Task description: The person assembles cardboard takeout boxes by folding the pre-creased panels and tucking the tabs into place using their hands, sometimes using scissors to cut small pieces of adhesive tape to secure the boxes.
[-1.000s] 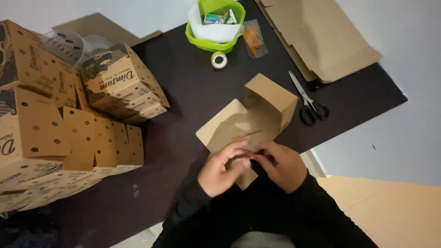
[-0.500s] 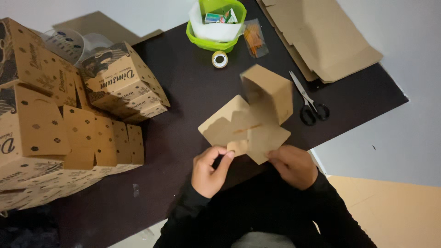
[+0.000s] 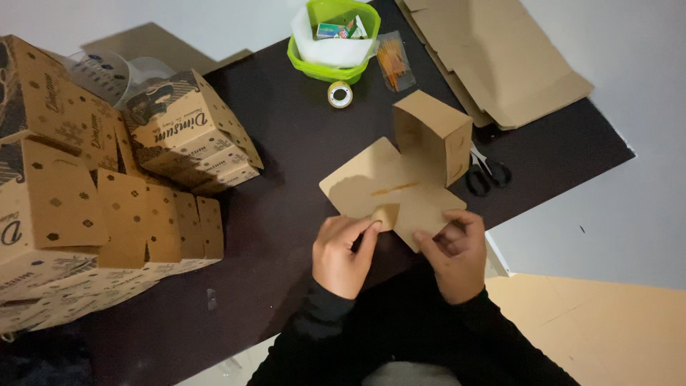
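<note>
From the head view, my left hand (image 3: 344,251) pinches a small tab of the half-folded cardboard box (image 3: 404,179), which lies on the dark desk (image 3: 286,143) just in front of me, while my right hand (image 3: 455,251) grips its near flap. One end already stands up as a cube; the flat panels are not yet folded. Finished printed boxes (image 3: 107,186) pile up left, scissors (image 3: 486,171) right.

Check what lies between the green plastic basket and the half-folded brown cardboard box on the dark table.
In the head view, a small roll of clear tape lies on the dark table between the green plastic basket and the half-folded brown cardboard box.
</note>
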